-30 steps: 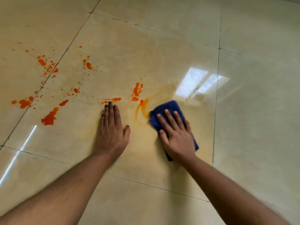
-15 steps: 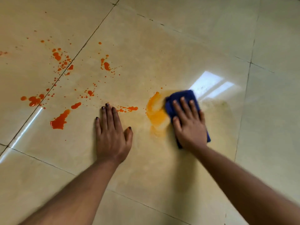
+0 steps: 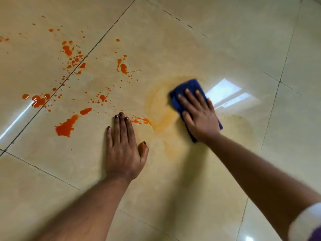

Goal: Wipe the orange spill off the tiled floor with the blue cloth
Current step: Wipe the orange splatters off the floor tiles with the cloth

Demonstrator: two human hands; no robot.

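Observation:
My right hand (image 3: pixel 199 115) lies flat on the folded blue cloth (image 3: pixel 187 86) and presses it to the glossy beige tiled floor (image 3: pixel 225 40). A pale orange smear (image 3: pixel 159 110) spreads just left of the cloth. My left hand (image 3: pixel 124 146) rests palm-down on the tile, fingers together, holding nothing. Bright orange spill blobs (image 3: pixel 66 126) and splatters (image 3: pixel 123 67) lie to the left and beyond it, with small drops (image 3: pixel 141 121) touching its fingertips.
More orange splashes (image 3: pixel 39 100) cross the dark grout line (image 3: pixel 69 75) onto the left tile. A window reflection (image 3: pixel 225 94) shines right of the cloth. A faint yellowish film (image 3: pixel 241 126) covers the floor to the right of my right hand.
My right hand pushed the cloth away from me and over the orange streak, smearing it into a pale patch. My left hand stayed planted. The camera shifted, so the spill sits further right.

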